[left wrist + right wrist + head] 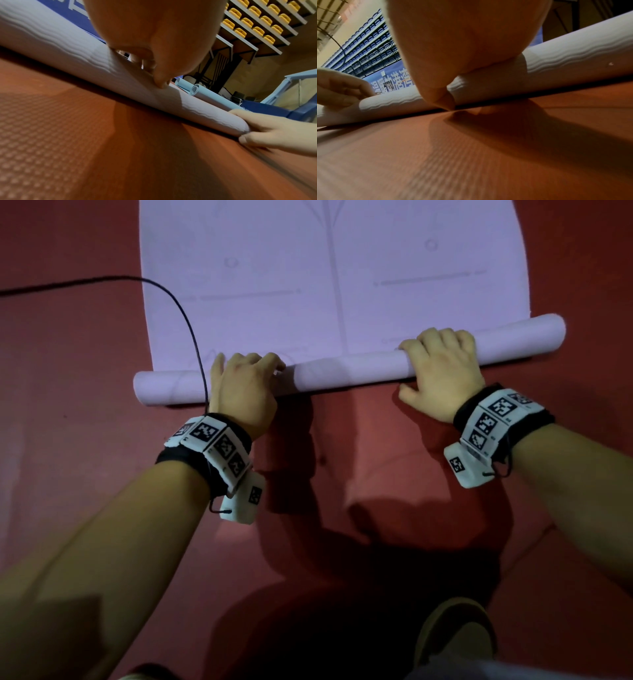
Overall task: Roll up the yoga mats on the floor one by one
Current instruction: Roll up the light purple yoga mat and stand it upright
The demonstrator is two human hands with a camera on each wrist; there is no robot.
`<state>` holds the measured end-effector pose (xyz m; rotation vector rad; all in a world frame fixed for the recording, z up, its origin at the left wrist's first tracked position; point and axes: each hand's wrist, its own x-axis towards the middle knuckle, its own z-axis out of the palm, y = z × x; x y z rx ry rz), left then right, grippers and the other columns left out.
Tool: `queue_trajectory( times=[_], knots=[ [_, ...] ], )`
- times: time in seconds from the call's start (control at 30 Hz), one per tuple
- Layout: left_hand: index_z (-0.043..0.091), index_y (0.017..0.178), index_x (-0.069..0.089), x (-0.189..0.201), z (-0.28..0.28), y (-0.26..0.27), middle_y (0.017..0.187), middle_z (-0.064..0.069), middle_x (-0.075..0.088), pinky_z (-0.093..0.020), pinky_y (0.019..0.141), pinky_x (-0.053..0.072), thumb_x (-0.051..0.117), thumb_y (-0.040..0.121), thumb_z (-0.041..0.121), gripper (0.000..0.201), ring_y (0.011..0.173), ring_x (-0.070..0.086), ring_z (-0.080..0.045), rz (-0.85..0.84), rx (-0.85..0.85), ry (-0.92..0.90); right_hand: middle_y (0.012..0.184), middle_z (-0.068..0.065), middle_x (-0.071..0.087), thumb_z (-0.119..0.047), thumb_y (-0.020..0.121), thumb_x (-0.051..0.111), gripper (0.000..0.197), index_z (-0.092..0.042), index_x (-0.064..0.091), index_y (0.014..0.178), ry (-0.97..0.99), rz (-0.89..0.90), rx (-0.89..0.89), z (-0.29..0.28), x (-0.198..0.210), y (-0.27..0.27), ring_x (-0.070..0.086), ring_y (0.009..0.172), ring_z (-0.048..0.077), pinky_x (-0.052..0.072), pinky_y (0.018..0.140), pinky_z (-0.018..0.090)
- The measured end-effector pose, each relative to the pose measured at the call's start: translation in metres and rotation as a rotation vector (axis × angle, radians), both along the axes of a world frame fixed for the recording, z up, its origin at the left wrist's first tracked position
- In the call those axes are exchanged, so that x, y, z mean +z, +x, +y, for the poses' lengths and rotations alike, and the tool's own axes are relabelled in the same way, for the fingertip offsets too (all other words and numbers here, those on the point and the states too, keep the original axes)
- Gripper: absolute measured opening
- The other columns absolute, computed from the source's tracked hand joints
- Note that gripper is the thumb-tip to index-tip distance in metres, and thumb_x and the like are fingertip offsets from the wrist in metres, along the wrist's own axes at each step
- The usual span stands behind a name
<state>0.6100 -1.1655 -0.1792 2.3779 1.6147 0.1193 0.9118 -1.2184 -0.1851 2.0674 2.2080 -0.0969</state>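
Now the left hand point(241, 392) and right hand point(442, 368) both curl their fingers over the rolled near end of the lilac yoga mat point(335, 285) lying on the red floor point(68, 371).

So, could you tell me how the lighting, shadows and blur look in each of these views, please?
Head view: dim, the person's shadow dark on the red floor, the purple yoga mat brighter, its edges bowed by the lens. Left wrist view: the left hand looms large and soft, floor blurred below. Right wrist view: the right hand likewise, the near floor smeared.
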Motion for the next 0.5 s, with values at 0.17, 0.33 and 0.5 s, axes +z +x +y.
queue_trajectory(
  times=[0.17,0.33,0.5],
  knots=[
    [0.016,0.103,0.07,0.005,-0.009,0.016,0.124,-0.005,0.058,-0.064,0.108,0.024,0.049,0.079,0.013,0.032,0.114,0.047,-0.037,0.102,0.088,0.094,0.108,0.015,0.057,-0.05,0.069,0.041,0.063,-0.012,0.057,0.116,-0.131,0.002,-0.035,0.024,0.012,-0.001,0.053,0.102,0.037,0.034,0.093,0.048],
    [0.006,0.127,0.053,-0.012,-0.016,0.014,0.122,-0.012,0.054,-0.065,0.107,0.025,0.054,0.071,0.032,0.061,0.112,0.045,-0.037,0.123,0.01,0.087,0.113,0.012,0.06,-0.049,0.071,0.048,0.058,-0.016,0.051,0.119,-0.204,0.091,-0.065,0.04,0.02,0.002,0.054,0.104,0.034,0.034,0.091,0.045],
    [0.01,0.124,0.05,-0.012,0.001,0.012,0.113,-0.013,0.054,-0.059,0.097,0.03,0.051,0.075,0.038,0.057,0.104,0.047,-0.036,0.154,-0.04,0.063,0.116,0.014,0.053,-0.047,0.069,0.043,0.061,-0.01,0.052,0.116,-0.14,0.171,-0.037,0.033,0.018,0.007,0.049,0.106,0.035,0.033,0.091,0.046]
  ],
)
